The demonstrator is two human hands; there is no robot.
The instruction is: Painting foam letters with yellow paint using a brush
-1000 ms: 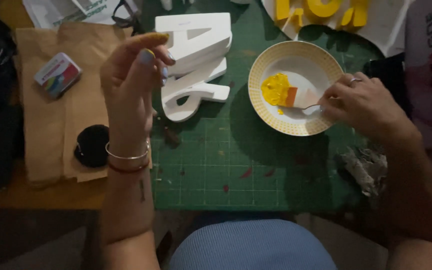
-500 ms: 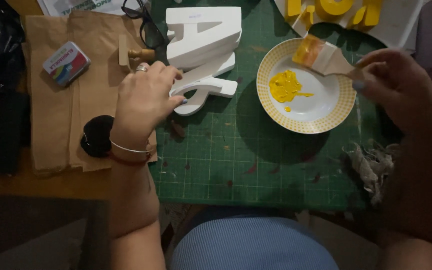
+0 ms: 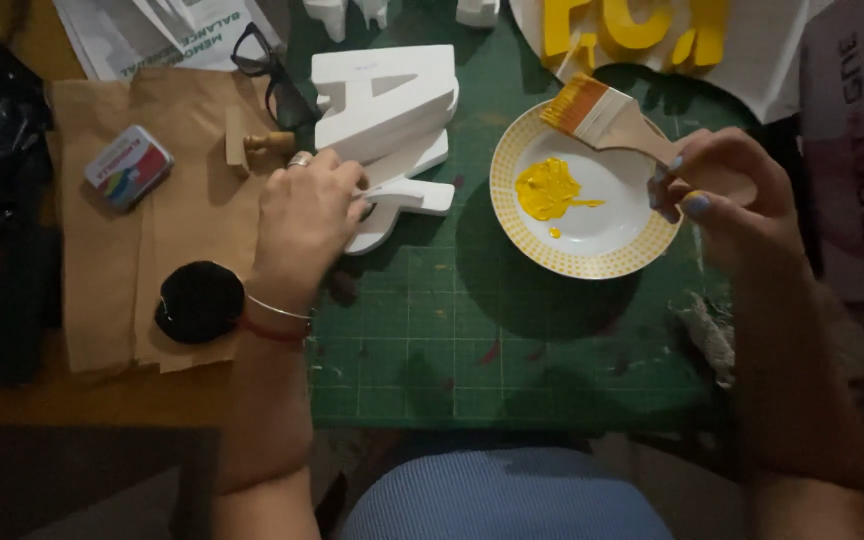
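Now your left hand steadies the white letters while your right holds the loaded brush over the plate.

Working across: your left hand [image 3: 304, 218] lies palm-down, fingers curled and pressing on the stacked white block letters [image 3: 387, 120] on the green cutting mat [image 3: 472, 340]. They look stiff and probably light, so they could skid; grip them by the thick edges, clear of any face to be painted. Next, the white plate [image 3: 612, 235] with the yellow rim holds a puddle of yellow paint [image 3: 544, 188]. Your right hand [image 3: 722, 195] is closed around the wooden handle of the flat brush [image 3: 602, 115], bristles yellow-tipped, above the plate's far rim.
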